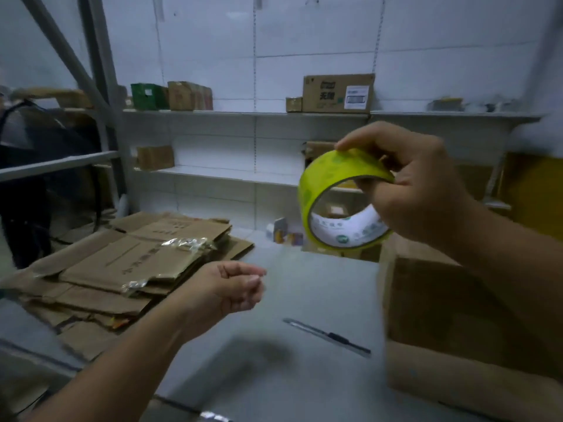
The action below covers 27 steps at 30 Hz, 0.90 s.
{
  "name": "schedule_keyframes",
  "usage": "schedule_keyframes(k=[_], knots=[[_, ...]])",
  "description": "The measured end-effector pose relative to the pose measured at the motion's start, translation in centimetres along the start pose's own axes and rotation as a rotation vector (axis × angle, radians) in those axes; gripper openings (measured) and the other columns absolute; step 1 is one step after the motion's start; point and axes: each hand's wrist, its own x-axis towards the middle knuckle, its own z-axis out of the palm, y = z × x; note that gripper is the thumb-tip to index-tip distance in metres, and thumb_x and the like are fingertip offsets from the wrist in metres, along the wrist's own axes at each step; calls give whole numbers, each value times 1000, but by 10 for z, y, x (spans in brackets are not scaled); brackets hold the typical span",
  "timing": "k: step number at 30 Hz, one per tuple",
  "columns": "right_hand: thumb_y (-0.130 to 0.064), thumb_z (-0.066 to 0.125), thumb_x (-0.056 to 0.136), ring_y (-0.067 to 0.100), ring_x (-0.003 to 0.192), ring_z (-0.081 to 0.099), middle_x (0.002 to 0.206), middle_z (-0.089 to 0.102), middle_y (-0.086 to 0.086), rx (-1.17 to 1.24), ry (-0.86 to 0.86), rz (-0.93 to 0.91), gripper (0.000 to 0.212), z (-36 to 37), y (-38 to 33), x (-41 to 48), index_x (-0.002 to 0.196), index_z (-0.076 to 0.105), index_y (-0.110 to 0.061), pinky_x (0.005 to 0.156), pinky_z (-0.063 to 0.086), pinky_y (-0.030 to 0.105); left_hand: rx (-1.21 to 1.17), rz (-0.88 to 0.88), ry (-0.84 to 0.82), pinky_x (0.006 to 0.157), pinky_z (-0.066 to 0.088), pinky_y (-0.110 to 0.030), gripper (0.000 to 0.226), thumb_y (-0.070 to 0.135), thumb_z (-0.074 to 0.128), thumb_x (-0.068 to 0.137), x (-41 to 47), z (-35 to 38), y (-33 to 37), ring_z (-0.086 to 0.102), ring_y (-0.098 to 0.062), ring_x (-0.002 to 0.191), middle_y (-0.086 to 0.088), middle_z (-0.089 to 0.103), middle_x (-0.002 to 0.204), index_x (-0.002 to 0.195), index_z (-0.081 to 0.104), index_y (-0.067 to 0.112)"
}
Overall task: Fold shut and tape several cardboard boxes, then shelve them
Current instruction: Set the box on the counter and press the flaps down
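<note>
My right hand (417,184) holds a yellow-green roll of tape (338,202) up in the air, fingers over its top rim and thumb inside the core. Below that arm, at the table's right edge, stands a brown cardboard box (451,318). My left hand (234,287) hovers over the grey table (304,287) with its fingers loosely curled and nothing in them. A stack of flattened cardboard boxes (122,266) lies on the left of the table.
A utility knife (329,338) lies on the table between my hands. White wall shelves (243,114) behind hold a large printed carton (338,92), a green box (146,95) and smaller brown boxes. A grey metal rack (58,162) stands at left.
</note>
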Motion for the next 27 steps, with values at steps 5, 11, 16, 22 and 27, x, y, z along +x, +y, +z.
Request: schedule_keyframes(k=[5,11,16,22,27], knots=[[-2,53,65,9,89,55,97,65,3,-306,-24,68,54,-79,60,-1,112,61,-26,78,41,11,9,49,-30,58,57,-23,19,7,65,68,67,74,49,67,-16,62,-10,70,72,87,70,3],[-10,43,67,9,90,50,104,57,-3,-442,-38,334,51,-127,120,-30,112,59,-27,72,36,8,83,-8,-97,58,55,-24,15,-2,60,85,138,132,68,70,-19,71,-15,70,87,99,65,0],[-9,44,68,27,96,56,105,59,2,-403,-95,342,47,-121,152,-64,107,54,-34,77,45,35,51,-114,-125,55,54,-23,19,-7,59,83,155,137,53,68,-16,64,-12,69,80,101,63,-1],[-41,39,69,18,89,58,102,60,-16,-281,-104,359,37,-111,163,-82,103,52,-47,71,48,28,-142,-310,-107,56,52,-23,22,-2,58,84,154,137,0,62,-15,59,-8,66,67,105,62,1],[-40,40,71,-5,99,55,109,57,-24,-220,-15,362,41,-109,166,-94,106,55,-54,70,45,14,-297,-371,-157,55,46,-18,26,8,57,88,154,148,-37,59,-9,61,-6,66,76,111,65,0]])
